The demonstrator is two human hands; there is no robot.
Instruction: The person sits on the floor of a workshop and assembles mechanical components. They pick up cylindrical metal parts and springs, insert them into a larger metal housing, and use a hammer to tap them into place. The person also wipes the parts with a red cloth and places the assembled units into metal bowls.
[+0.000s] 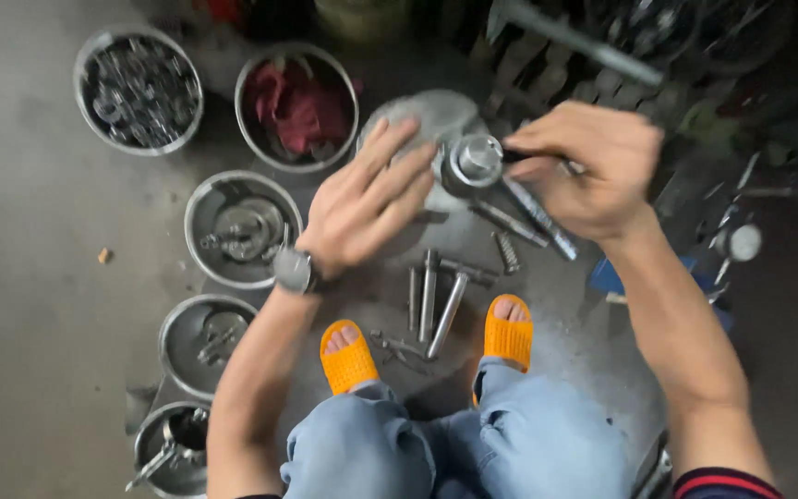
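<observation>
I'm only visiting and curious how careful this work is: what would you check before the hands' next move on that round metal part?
1. Right hand grips the round metal part: ok.
2. Left hand steadies it: cannot tell, fingers open beside it.
3. Loose bolts clear of the orange sandals: not ok, lying between the feet.
4. Spring within reach: ok.
5. Steel bowls upright: ok.

We see our left hand [367, 199] spread flat, fingers against a round metal part [473, 164], while our right hand [593, 166] pinches it from the other side. Below lie loose steel bolts [436, 296] between 2 orange sandals [348, 358]; 5 metal bowls [242, 226] sit left.
</observation>
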